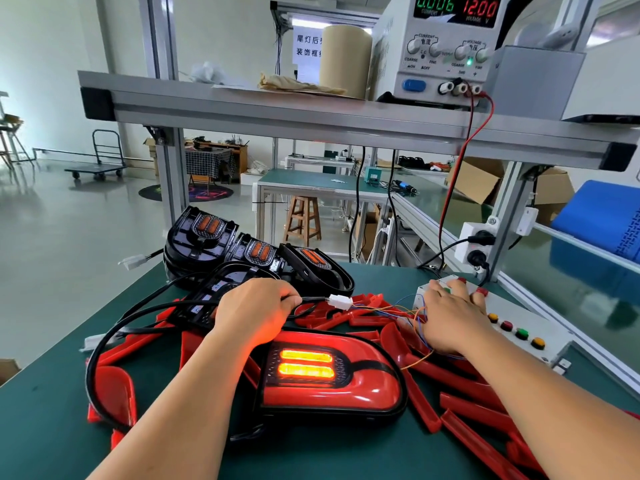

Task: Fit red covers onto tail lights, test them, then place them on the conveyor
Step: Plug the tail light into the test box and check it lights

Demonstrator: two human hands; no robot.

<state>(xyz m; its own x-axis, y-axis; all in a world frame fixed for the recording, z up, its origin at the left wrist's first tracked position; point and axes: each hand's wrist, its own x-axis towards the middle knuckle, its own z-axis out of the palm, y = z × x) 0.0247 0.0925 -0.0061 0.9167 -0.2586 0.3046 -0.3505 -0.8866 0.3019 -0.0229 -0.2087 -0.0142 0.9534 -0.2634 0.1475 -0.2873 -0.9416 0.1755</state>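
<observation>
A wooden stool [303, 220] stands far off, centre; a flat trolley [98, 171] far left; a brown paper roll [344, 60] on the upper shelf [242, 109]; cardboard boxes [476, 183] far right

I've got one tail light [332, 375] front-centre on the bench [52, 427], loose covers [460, 382] L & R of it, stacked tail lights [256, 254] behind, button box [519, 327] R, power supply [446, 46] on shelf [277, 109] above.

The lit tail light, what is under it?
Red covers stick out from beneath the tail light on the table. What lies below its middle is hidden.
</observation>
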